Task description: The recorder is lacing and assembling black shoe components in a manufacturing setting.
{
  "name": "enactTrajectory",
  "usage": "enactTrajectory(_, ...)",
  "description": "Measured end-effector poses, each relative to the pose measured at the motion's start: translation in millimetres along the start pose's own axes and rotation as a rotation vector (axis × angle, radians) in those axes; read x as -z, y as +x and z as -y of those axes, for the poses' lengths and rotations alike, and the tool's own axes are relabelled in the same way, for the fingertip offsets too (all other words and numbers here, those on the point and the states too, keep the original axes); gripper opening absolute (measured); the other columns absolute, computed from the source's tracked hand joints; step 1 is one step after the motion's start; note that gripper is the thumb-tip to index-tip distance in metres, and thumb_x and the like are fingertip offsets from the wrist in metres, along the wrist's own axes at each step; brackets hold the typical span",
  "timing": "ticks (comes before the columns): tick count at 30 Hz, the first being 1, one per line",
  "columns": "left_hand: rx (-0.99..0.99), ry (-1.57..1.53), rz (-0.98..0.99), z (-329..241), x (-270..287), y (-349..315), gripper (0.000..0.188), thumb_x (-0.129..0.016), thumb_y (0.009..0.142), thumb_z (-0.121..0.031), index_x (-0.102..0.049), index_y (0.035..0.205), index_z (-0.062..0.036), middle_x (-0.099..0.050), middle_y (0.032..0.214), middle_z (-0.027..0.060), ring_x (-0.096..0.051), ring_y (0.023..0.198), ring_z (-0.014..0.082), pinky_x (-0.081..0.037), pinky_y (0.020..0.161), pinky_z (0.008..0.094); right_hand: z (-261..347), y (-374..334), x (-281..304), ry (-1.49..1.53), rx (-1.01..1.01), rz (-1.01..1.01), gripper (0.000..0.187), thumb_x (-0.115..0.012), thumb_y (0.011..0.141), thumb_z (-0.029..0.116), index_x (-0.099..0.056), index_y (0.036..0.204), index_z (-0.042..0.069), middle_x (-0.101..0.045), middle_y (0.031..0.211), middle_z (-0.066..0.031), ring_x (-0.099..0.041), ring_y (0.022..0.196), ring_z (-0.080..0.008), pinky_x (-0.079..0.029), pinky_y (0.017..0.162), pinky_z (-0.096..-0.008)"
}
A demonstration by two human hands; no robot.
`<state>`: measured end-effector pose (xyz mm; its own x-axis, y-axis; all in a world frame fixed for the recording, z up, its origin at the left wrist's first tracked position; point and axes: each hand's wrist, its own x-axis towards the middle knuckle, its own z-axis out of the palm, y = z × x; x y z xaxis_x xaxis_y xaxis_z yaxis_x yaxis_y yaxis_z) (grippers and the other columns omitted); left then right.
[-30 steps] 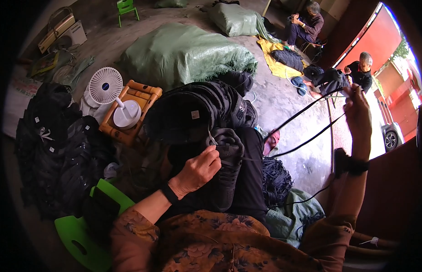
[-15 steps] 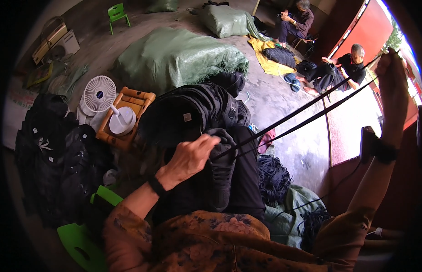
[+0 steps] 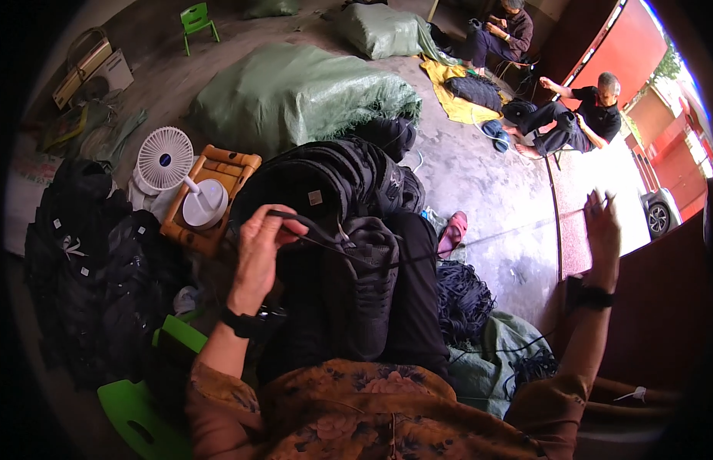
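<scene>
A black shoe upper [image 3: 369,287], laced up its front, lies on my lap with its heel opening away from me. My left hand [image 3: 257,257] is raised to the left of it, fingers pinched on a black shoelace [image 3: 323,234] that runs to the top of the upper. Far out to the right, my right hand [image 3: 603,234] is lifted with its fingers bent and slightly blurred. A thin, faint length of lace stretches from the upper toward that hand, and its end there is hard to make out.
Nested black shoe uppers [image 3: 326,172] pile up beyond my knees. A white fan [image 3: 205,204] stands on a bamboo stool [image 3: 238,162] at left, near more black uppers [image 3: 103,261]. Loose black laces [image 3: 460,303] lie by my right leg. Two people [image 3: 602,115] sit farther off.
My right hand has come down and inward from the far right, and the taut doubled lace has slackened. My left hand has moved left, off the shoe upper, drawing lace with it.
</scene>
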<state>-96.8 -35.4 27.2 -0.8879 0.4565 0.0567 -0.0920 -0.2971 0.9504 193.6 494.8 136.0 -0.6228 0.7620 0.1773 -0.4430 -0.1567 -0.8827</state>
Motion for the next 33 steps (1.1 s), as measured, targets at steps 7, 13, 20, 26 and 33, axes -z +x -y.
enactTrajectory(7,-0.006,-0.278,0.001,-47,83,31,0.021,-0.05,0.1,-0.021,-0.06,0.105,-0.0035,-0.067,0.096,0.0097,-0.064,0.092,0.0197,-0.051,0.081,0.0312,-148,-31,160,0.104,-0.133,-0.302,0.015,-0.061,0.095,0.018,-0.067,0.105,0.008,-0.069,0.1,-0.0087,-0.066,0.09,-0.0174,-0.054,0.078,-0.0281)
enactTrajectory(13,-0.132,-0.386,-0.163,-95,208,15,0.027,-0.054,0.1,-0.026,-0.058,0.114,-0.0027,-0.063,0.108,0.0089,-0.061,0.102,0.0179,-0.049,0.091,0.0323,-205,-104,-99,-0.472,-0.215,0.132,0.013,-0.065,0.093,0.012,-0.067,0.099,0.001,-0.067,0.08,-0.0053,-0.062,0.069,-0.0098,-0.05,0.065,-0.0241)
enactTrajectory(20,-0.234,0.402,-0.547,-117,174,-32,0.036,-0.053,0.102,-0.027,-0.056,0.129,-0.004,-0.064,0.103,0.0034,-0.058,0.081,0.0022,-0.04,0.066,0.0133,-200,-153,-173,-0.767,-0.386,0.561,0.012,-0.064,0.093,0.013,-0.067,0.094,0.001,-0.066,0.071,-0.0028,-0.058,0.063,-0.0074,-0.047,0.057,-0.0235)
enactTrajectory(26,-0.362,-0.247,-0.36,-120,208,-29,0.042,-0.05,0.1,-0.009,-0.041,0.137,0.0083,-0.05,0.137,0.0182,-0.052,0.123,0.0206,-0.044,0.107,0.0278,-197,-171,-177,-0.795,-0.305,0.546,0.014,-0.066,0.092,0.014,-0.067,0.095,0.0,-0.065,0.072,-0.0025,-0.056,0.062,-0.0077,-0.046,0.057,-0.0247)
enactTrajectory(33,-0.327,-0.285,-0.511,-68,240,-71,0.037,-0.049,0.1,-0.007,-0.044,0.135,0.0074,-0.052,0.134,0.0164,-0.051,0.126,0.0192,-0.039,0.11,0.0282,-196,-176,-185,-0.774,-0.307,0.544,0.015,-0.064,0.093,0.014,-0.067,0.095,0.0,-0.064,0.072,-0.0025,-0.058,0.064,-0.008,-0.047,0.059,-0.025)
